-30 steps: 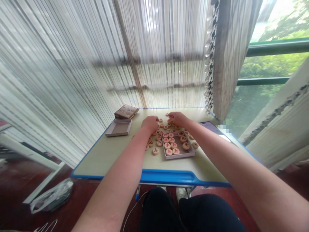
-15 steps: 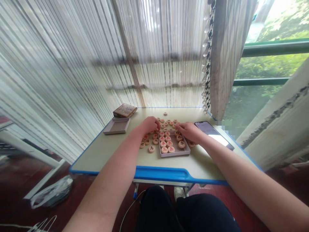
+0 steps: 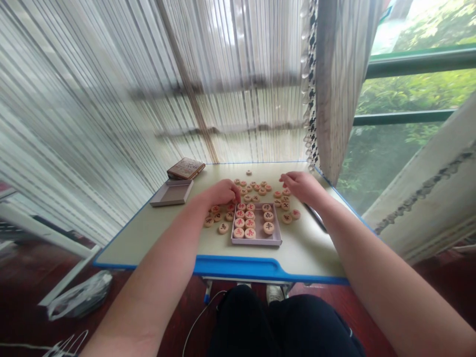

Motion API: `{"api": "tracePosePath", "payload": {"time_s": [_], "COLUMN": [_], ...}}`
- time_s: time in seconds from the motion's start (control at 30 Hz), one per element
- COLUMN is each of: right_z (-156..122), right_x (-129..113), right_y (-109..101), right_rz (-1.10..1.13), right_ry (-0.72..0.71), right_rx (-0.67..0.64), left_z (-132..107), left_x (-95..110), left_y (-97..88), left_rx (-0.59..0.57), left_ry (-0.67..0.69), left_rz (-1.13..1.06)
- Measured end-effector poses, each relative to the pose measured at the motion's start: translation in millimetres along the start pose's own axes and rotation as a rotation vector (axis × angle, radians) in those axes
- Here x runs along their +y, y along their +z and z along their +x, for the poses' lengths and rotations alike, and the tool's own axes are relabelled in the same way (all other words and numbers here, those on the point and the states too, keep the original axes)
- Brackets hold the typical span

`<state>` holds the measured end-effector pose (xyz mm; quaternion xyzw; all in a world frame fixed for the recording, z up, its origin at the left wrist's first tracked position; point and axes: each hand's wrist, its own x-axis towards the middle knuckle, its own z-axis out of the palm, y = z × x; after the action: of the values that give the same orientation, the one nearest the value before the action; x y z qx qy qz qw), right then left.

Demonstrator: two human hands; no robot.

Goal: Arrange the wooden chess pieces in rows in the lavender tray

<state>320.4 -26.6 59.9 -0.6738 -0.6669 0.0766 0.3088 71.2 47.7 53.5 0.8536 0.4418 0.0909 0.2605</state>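
Wooden Chinese chess pieces fill part of a shallow cardboard box (image 3: 256,242) on the table. Two columns of red-lettered pieces (image 3: 250,223) stand at its left, and three black-lettered pieces (image 3: 268,216) line its right side. At the far left corner of the box is my left hand (image 3: 225,190), its fingers curled down and closed; what they hold, if anything, is hidden. My right hand (image 3: 300,185) hovers right of the box over loose pieces (image 3: 285,206), thumb and fingertips slightly apart, with no piece visible between them.
More loose pieces (image 3: 256,187) lie beyond the box and left of it, one single piece (image 3: 249,172) farther back. The box lid (image 3: 172,193) and a brown folded board or case (image 3: 186,168) sit at the back left. A phone (image 3: 316,217) lies partly under my right forearm.
My right hand has left the far right corner of the box and moved right, over the loose pieces. My left hand stays at the far left corner. The view has shifted slightly.
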Motion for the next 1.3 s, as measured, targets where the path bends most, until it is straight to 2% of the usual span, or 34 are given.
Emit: {"api": "tracePosePath", "payload": {"time_s": [0.07, 0.13, 0.3, 0.37, 0.5, 0.63, 0.8, 0.87, 1.0, 1.1, 1.2, 1.3], "right_z": [2.8, 3.1, -1.6, -1.8, 0.5, 0.2, -1.2, -0.9, -1.2, -4.2, -7.6, -9.7], "right_x": [4.4, 4.6, -5.0, -6.9, -4.4, -2.9, -2.4, -0.9, -1.8, -7.7, -12.4, -14.4], "right_y": [2.4, 11.9, 41.8, 45.1, 37.8, 29.2, 27.1, 27.7, 27.2, 23.7, 18.8, 12.7], "right_rz": [-0.035, -0.021, -0.035, -0.087, -0.209, -0.241, -0.262, -0.249, -0.245, -0.227, -0.18, -0.137], "right_ry": [0.0, -0.057, -0.403, -0.454, -0.422, -0.371, -0.173, -0.176, -0.278, -0.203, -0.102, -0.094], "right_rx": [0.056, 0.034, -0.152, -0.227, -0.227, -0.223, -0.264, -0.26, -0.266, -0.285, -0.248, -0.208], "left_z": [-0.3, 0.0, 1.6, 2.1, 0.4, -6.2, -11.2, -11.4, -12.3, -14.0, -15.4, -15.3], "left_x": [0.5, 0.7, 1.3, 1.8, 5.8, 15.2, 19.9, 18.7, 17.2, 18.5, 19.7, 18.1], "left_y": [0.6, 1.2, 2.5, 3.3, 7.0, 13.3, 19.2, 19.8, 18.8, 17.2, 15.2, 13.5], "left_rx": [0.004, 0.012, 0.1, 0.148, 0.215, 0.124, 0.065, 0.06, 0.064, 0.065, 0.075, 0.081], "left_ry": [-0.006, 0.005, 0.047, 0.068, 0.122, 0.135, 0.168, 0.152, 0.13, 0.117, 0.096, 0.057], "left_rz": [0.006, 0.015, 0.074, 0.106, 0.134, 0.057, 0.019, 0.01, 0.005, -0.007, -0.013, -0.016]}}
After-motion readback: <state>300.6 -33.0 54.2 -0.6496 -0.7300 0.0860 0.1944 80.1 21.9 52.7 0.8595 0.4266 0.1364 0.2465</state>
